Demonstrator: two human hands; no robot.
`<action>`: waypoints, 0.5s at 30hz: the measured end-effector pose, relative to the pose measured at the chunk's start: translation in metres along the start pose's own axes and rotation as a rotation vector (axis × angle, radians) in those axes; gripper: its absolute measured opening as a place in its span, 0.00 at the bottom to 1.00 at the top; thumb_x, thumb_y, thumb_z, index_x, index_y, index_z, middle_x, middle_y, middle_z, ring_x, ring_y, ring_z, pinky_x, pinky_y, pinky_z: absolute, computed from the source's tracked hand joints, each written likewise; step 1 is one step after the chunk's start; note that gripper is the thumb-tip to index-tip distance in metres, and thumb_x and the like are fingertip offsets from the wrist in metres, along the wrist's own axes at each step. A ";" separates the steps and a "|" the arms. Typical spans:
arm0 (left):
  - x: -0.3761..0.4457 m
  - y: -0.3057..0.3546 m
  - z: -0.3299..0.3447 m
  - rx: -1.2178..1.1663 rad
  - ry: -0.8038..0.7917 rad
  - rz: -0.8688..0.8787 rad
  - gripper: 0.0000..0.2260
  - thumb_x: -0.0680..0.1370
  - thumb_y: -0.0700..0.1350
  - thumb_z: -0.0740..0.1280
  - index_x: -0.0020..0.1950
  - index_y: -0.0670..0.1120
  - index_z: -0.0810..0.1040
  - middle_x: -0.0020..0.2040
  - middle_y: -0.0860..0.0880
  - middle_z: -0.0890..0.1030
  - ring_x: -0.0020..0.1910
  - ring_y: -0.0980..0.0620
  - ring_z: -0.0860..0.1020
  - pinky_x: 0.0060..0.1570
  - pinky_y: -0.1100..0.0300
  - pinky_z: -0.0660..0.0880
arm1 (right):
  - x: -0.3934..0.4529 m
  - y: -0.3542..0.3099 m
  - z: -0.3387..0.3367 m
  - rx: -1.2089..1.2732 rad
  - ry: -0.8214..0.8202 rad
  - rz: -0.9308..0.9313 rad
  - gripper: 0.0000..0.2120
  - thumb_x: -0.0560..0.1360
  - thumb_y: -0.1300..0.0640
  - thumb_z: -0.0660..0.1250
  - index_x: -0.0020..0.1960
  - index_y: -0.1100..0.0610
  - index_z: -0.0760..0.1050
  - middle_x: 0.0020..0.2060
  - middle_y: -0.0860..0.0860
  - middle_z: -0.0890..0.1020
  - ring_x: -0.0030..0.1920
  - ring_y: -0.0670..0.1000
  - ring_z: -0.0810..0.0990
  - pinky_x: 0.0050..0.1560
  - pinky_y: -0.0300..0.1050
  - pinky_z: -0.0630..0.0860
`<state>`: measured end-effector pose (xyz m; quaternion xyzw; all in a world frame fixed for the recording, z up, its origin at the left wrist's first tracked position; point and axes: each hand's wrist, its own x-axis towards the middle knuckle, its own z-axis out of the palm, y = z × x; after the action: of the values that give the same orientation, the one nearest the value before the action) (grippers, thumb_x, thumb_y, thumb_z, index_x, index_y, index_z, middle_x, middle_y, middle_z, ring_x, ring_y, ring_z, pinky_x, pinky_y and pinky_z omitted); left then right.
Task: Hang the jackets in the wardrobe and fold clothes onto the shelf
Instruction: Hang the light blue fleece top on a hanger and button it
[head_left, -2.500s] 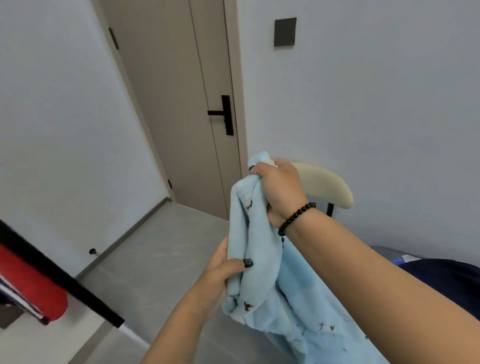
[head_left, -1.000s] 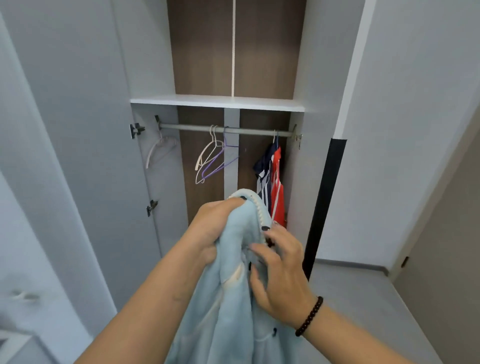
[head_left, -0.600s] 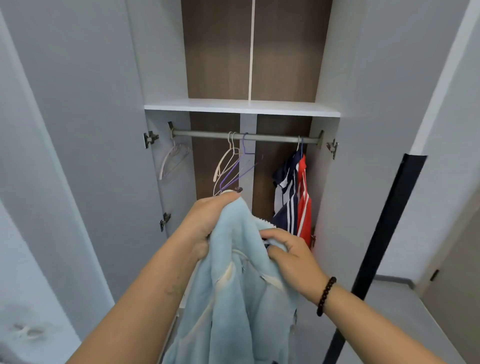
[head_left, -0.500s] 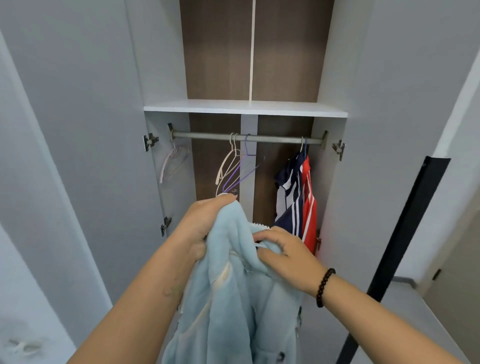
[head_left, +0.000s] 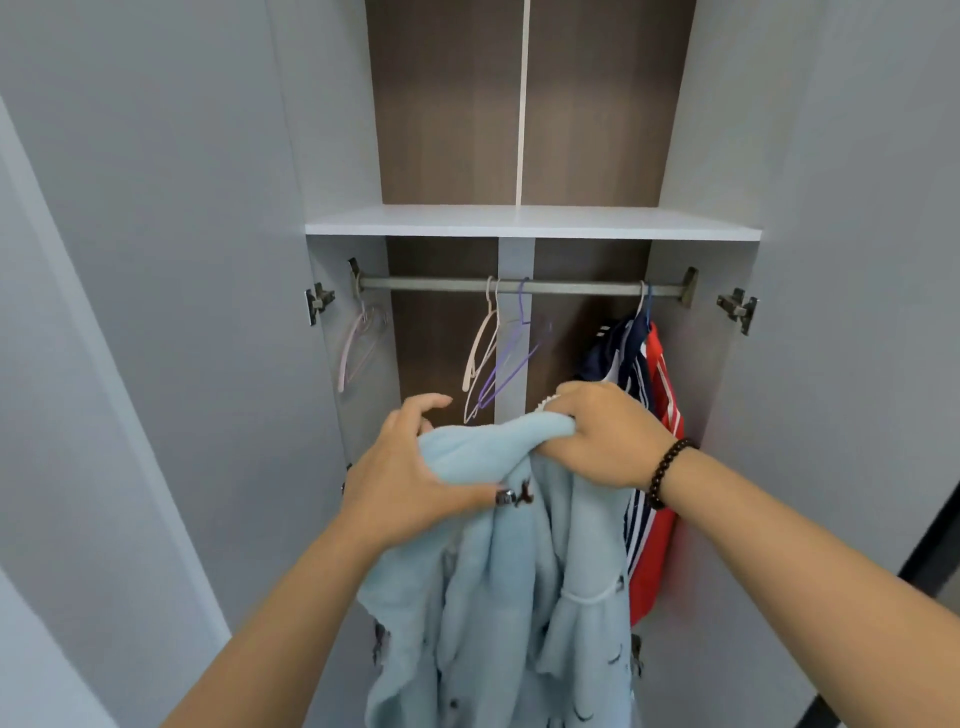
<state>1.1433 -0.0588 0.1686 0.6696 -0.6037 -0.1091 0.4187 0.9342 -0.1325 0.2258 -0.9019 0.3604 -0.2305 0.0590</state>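
Jacket (head_left: 509, 561), pale blue fleece, held up before the open wardrobe (head_left: 727, 467), below the rail (head_left: 519, 285).
Right hand (head_left: 597, 436) grips its top edge in closed fingers; left hand (head_left: 415, 467) pinches the cloth with the thumb, its other fingers loose. That loose side could slip, and no hanger (head_left: 506, 358) is in yet.

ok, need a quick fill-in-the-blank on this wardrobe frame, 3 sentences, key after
1. Both hands hold a fleece garment coloured light ____.
2. The beaded bracelet is on the ____ wrist.
3. The navy and red jackets hang at the ____ end of the rail, the purple hanger near its middle.

Missing words: blue; right; right
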 end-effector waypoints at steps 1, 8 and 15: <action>0.001 -0.003 0.004 0.110 0.016 0.063 0.46 0.48 0.76 0.71 0.64 0.70 0.61 0.53 0.64 0.67 0.48 0.62 0.74 0.44 0.57 0.73 | 0.007 0.002 0.000 0.059 0.016 0.018 0.10 0.71 0.55 0.67 0.36 0.61 0.78 0.34 0.54 0.76 0.39 0.56 0.77 0.42 0.55 0.75; 0.034 -0.017 0.056 0.170 0.178 0.156 0.49 0.58 0.67 0.74 0.74 0.54 0.57 0.64 0.56 0.58 0.51 0.54 0.71 0.49 0.59 0.71 | 0.054 0.021 0.001 0.345 0.142 0.107 0.07 0.68 0.62 0.73 0.35 0.65 0.80 0.43 0.50 0.75 0.44 0.49 0.74 0.45 0.41 0.71; 0.093 -0.059 0.106 0.084 -0.077 0.040 0.27 0.72 0.46 0.73 0.69 0.52 0.69 0.63 0.52 0.71 0.58 0.48 0.76 0.52 0.59 0.71 | 0.086 0.093 -0.008 0.610 0.266 0.297 0.13 0.64 0.61 0.70 0.37 0.74 0.76 0.32 0.68 0.74 0.33 0.55 0.69 0.36 0.49 0.66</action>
<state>1.1395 -0.1924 0.0943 0.6698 -0.6367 -0.1011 0.3686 0.9265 -0.2584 0.2398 -0.7427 0.4067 -0.4317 0.3109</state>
